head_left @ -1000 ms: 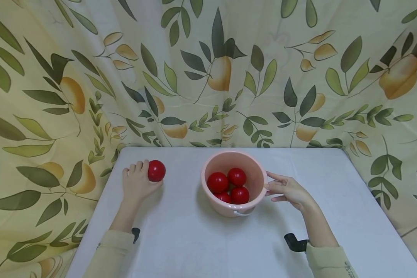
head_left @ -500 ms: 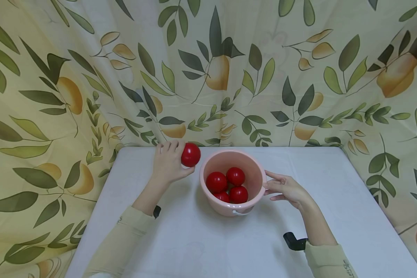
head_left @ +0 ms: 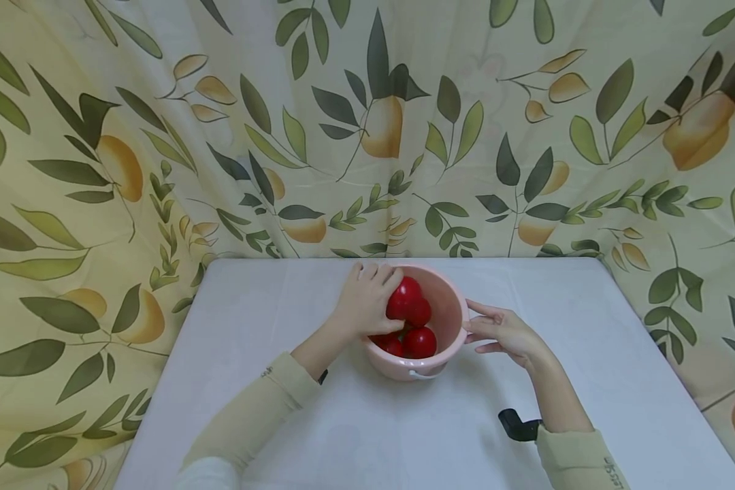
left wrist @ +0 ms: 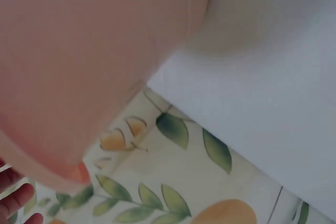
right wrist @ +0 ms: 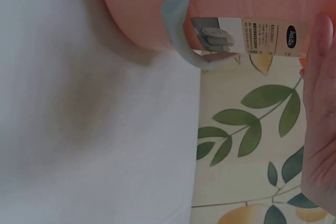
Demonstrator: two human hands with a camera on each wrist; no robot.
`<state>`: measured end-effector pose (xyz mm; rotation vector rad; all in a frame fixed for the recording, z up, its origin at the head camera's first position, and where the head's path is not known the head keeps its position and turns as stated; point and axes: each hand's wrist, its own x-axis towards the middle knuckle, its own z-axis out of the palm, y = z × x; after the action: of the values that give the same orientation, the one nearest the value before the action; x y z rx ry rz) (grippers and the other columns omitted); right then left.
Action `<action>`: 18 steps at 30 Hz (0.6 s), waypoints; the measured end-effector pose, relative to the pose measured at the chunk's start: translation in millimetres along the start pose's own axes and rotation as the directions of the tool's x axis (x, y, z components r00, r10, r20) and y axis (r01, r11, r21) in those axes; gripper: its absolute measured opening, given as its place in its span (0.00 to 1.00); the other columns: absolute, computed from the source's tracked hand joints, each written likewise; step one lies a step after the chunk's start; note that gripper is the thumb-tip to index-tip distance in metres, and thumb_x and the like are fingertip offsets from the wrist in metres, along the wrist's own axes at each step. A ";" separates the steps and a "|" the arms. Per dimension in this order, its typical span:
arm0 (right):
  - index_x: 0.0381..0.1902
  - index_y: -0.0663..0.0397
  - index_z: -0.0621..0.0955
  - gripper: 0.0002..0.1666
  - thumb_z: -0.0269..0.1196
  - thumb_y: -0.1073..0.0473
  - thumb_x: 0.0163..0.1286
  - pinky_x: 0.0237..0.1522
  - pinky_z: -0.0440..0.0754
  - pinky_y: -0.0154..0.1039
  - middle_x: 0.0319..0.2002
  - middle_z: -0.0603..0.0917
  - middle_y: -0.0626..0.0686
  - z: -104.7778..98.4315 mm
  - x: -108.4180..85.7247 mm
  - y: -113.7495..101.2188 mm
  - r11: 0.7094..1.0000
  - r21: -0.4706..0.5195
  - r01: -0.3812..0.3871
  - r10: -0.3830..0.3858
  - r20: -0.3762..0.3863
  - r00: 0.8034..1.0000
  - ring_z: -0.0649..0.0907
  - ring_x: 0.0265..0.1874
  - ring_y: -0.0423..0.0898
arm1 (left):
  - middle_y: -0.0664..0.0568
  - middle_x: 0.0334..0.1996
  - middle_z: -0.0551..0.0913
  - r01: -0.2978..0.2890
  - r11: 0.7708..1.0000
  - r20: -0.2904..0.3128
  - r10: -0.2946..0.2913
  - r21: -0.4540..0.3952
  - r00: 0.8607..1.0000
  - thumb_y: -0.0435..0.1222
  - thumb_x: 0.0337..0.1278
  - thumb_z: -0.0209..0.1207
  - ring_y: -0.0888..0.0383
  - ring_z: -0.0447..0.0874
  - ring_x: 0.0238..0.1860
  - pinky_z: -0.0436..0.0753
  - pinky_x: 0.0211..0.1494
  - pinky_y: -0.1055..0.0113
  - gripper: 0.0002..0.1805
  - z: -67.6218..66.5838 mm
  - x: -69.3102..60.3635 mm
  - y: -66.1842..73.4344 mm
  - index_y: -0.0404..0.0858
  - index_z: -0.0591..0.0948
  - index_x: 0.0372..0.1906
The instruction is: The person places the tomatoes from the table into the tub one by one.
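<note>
My left hand holds a shiny red ball over the left part of the pink bucket, at its opening. More red balls lie inside the bucket, some partly hidden by the hand and the held ball. In the left wrist view only fingertips show beside the bucket's rim. On the other side, my right hand touches the bucket's outer right wall near the rim with extended fingers. A printed label and a pale handle are on the bucket's wall in the right wrist view.
The bucket stands upright on a white table. Behind the table's far edge hangs a curtain patterned with leaves and fruit. A black wrist mount sticks out from the right sleeve.
From the left of the table, my left hand has carried the red ball rightward and over the bucket's opening. The right hand and the bucket have stayed in place.
</note>
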<state>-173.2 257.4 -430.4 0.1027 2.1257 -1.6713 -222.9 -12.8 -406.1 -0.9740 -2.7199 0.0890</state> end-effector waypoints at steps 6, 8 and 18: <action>0.69 0.58 0.57 0.42 0.61 0.53 0.63 0.34 0.84 0.39 0.35 0.86 0.49 0.1 -0.1 0.0 1.000 -0.003 0.004 -0.004 -0.001 1.000 0.84 0.34 0.43 | 0.54 0.57 0.68 -0.139 0.990 0.143 0.135 0.014 0.980 0.63 0.37 0.59 0.55 0.62 0.58 0.65 0.62 0.52 0.44 10.5 6.9 15.6 0.48 0.64 0.62; 0.69 0.58 0.56 0.42 0.61 0.53 0.63 0.34 0.84 0.39 0.35 0.86 0.49 0.2 -0.3 0.0 1.000 -0.001 0.003 -0.003 -0.001 1.000 0.84 0.34 0.43 | 0.55 0.58 0.68 -0.181 0.983 0.187 0.176 0.008 0.966 0.63 0.37 0.61 0.55 0.61 0.59 0.64 0.64 0.52 0.44 14.1 9.1 18.2 0.49 0.64 0.62; 0.69 0.59 0.56 0.42 0.61 0.53 0.63 0.34 0.84 0.39 0.34 0.86 0.50 0.7 -0.4 -0.6 1.000 -0.006 0.002 -0.002 -0.003 1.000 0.84 0.34 0.43 | 0.56 0.62 0.66 -0.293 0.956 0.341 0.269 0.020 0.901 0.61 0.36 0.63 0.55 0.59 0.63 0.61 0.66 0.51 0.45 31.2 19.9 25.4 0.52 0.62 0.64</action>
<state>-172.8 256.6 -429.8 0.1017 2.1337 -1.6670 -230.0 20.2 -435.6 -1.4434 -2.8213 0.4399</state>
